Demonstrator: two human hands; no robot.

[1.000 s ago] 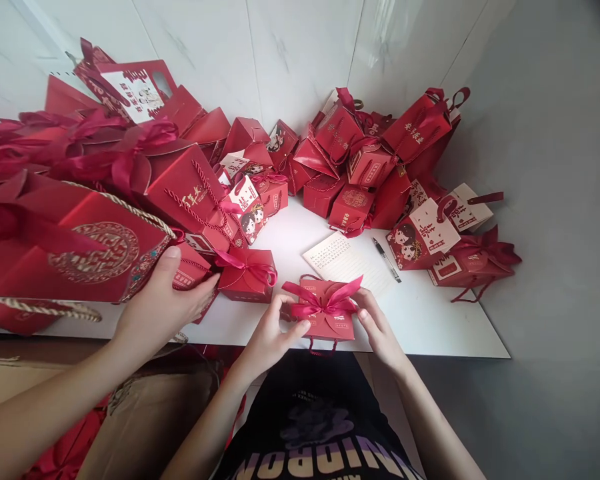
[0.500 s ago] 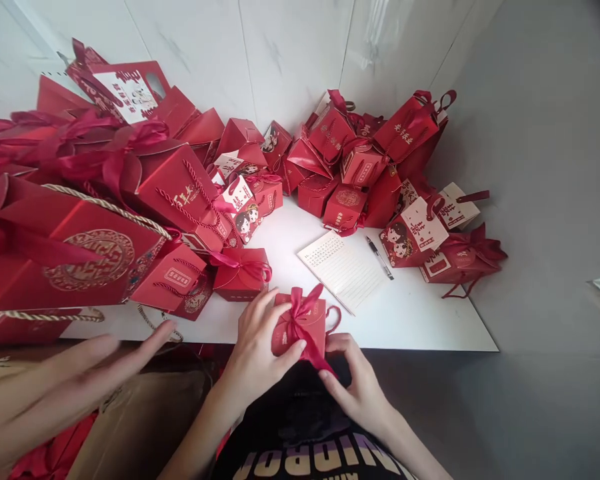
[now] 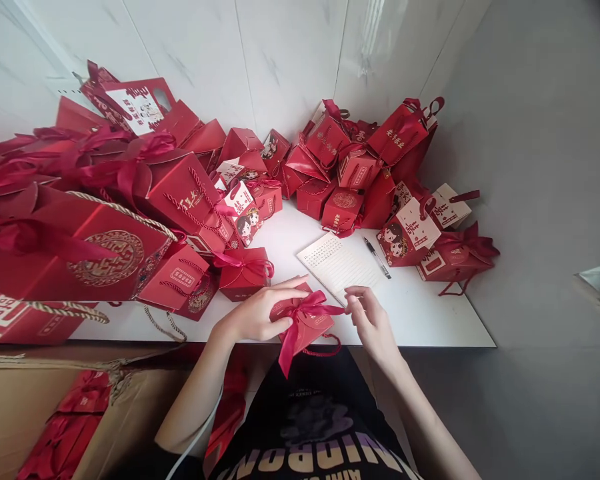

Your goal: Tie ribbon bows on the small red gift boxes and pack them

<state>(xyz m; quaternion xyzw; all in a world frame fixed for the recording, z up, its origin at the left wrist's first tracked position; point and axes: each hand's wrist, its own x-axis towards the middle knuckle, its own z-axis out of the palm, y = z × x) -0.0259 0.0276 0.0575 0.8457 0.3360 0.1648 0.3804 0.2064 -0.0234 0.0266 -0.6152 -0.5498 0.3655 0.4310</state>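
1. White table (image 3: 430, 313) against a tiled wall, crowded at the back and left with a pile (image 3: 340, 173) of red gift boxes and bags.
2. Left hand (image 3: 257, 315) clasps a small red box (image 3: 314, 328), thumb on top and fingers along its left side. The box sits tilted at the table's near edge.
3. Right hand (image 3: 375, 323) pinches the right end of the box's ribbon (image 3: 307, 308) between thumb and forefinger. One ribbon tail hangs down past the table edge.
4. Just behind the box lies a notepad (image 3: 337, 263), with a pen (image 3: 377, 258) at its right side.
5. Near the left hand stands a bowed box (image 3: 243, 272), and further left a large bag (image 3: 80, 257).
6. Below the table, at left, is a carton (image 3: 25, 393) with red items inside.
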